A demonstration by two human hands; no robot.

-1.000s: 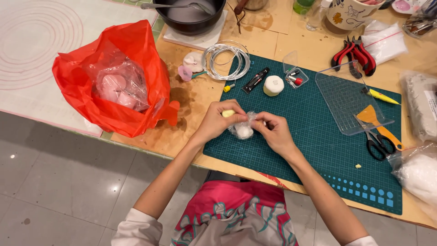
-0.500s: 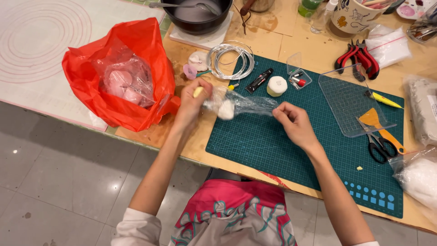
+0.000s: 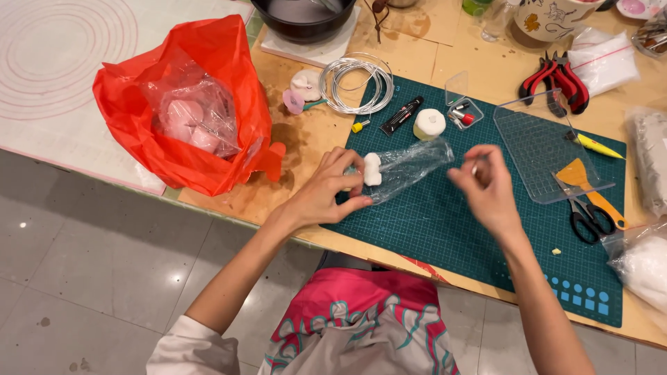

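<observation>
Clear plastic wrap point(image 3: 406, 167) with a small white lump point(image 3: 372, 169) inside lies stretched over the green cutting mat point(image 3: 445, 229), its near end pinched in the left hand point(image 3: 326, 191). The right hand point(image 3: 486, 184) hovers blurred just beside the wrap's other end, fingertips pinched together, though whether they grip anything I cannot tell. Farther off sit a white tape roll point(image 3: 429, 123), a wire coil point(image 3: 358, 83) and a red bag point(image 3: 187, 104).

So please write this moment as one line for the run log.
left hand: holds clear bag with white lump | right hand: raised beside bag, blurred | under: green cutting mat
</observation>
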